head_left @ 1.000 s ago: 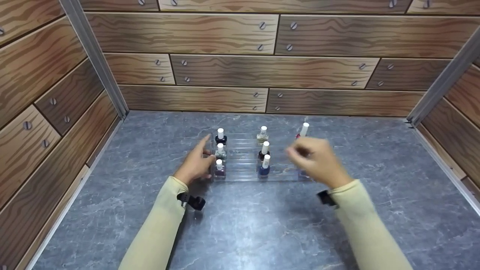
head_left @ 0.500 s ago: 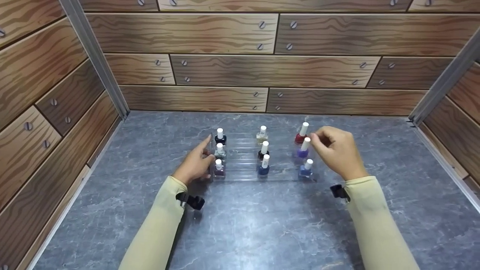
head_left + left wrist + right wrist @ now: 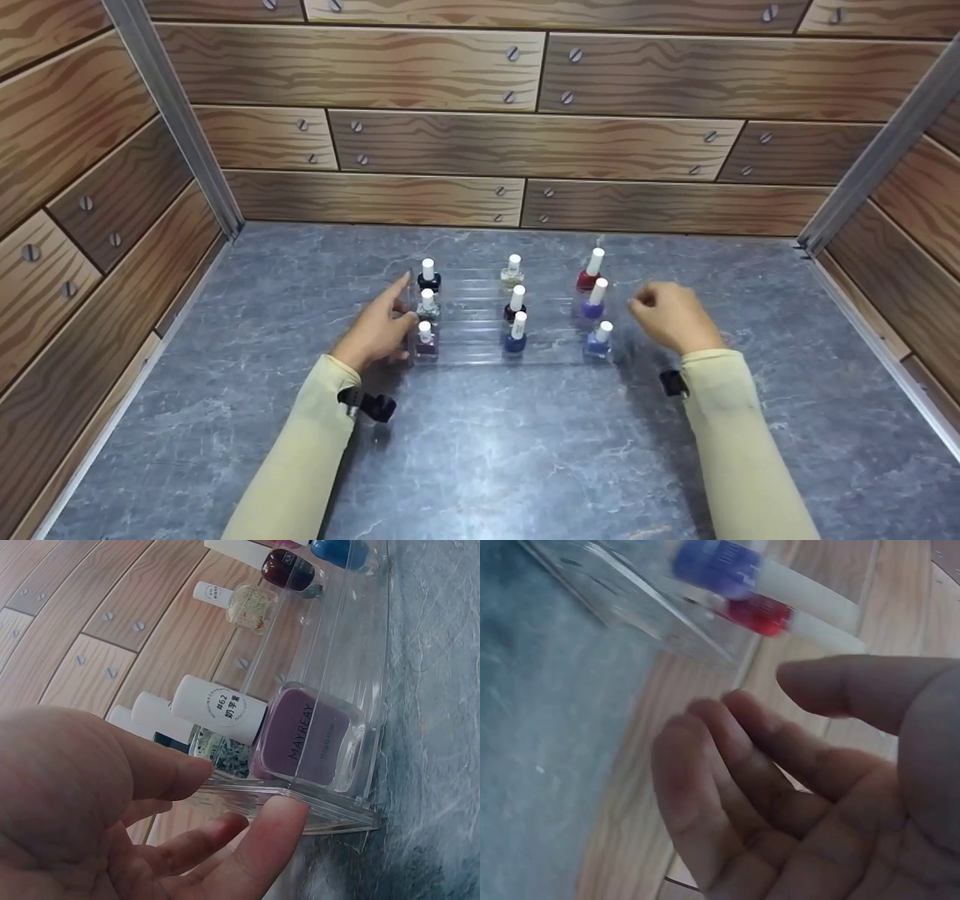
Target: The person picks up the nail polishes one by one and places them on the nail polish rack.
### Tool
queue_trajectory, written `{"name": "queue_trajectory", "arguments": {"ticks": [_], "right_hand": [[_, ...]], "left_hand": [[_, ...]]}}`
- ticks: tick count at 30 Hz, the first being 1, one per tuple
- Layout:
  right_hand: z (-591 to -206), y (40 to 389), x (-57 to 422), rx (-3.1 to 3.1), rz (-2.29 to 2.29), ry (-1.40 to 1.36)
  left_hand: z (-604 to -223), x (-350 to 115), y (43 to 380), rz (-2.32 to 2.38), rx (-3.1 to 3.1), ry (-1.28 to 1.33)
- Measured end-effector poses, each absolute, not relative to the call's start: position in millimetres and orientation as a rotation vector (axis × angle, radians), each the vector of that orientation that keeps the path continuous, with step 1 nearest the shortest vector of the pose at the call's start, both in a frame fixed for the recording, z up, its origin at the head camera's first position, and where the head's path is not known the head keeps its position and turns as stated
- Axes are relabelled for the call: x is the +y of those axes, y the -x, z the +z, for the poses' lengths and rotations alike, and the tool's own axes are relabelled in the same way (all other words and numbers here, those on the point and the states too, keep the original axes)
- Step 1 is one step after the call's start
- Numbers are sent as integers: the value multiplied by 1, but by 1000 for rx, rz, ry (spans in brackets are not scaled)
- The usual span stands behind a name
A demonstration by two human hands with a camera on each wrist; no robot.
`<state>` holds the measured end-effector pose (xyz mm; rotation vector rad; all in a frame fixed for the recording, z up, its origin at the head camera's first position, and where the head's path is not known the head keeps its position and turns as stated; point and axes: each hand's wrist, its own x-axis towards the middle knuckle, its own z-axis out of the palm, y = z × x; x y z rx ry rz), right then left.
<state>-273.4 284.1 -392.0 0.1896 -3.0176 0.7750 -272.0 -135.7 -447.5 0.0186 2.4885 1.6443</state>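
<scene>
A clear acrylic stepped rack (image 3: 472, 363) holds several white-capped nail polish bottles in three columns. My left hand (image 3: 375, 330) touches its left side, the thumb (image 3: 176, 771) by the wall's upper edge and another fingertip against the wall. Closest to that hand is a mauve nail polish bottle (image 3: 307, 736), with a glitter bottle (image 3: 427, 306) and a dark bottle (image 3: 429, 279) behind it. My right hand (image 3: 679, 319) hovers right of the rack, fingers loosely curled and holding nothing. Beside it stand a red bottle (image 3: 589, 279), a purple bottle (image 3: 592, 307) and a blue bottle (image 3: 598, 343).
In the middle column are a pale glitter bottle (image 3: 512, 276), a dark bottle (image 3: 515, 309) and a navy bottle (image 3: 516, 342). The grey marbled table (image 3: 480, 450) is bounded by wood-patterned walls (image 3: 442, 142) at the back and both sides.
My right hand has moved from over the right column out to the right of the rack, uncovering the purple and blue bottles. My left hand stays at the rack's left side.
</scene>
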Motion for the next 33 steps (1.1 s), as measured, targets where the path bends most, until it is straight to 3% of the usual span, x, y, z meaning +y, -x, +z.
{"name": "queue_trajectory", "arguments": {"ticks": [13,33], "right_hand": [[-416,286,280,-3088,747,-259],[-409,277,280,-3191,755,-316]], "left_hand": [[-448,-134,272,1640,2509,-5],[-444,-134,271,1614,2511,-21]]}}
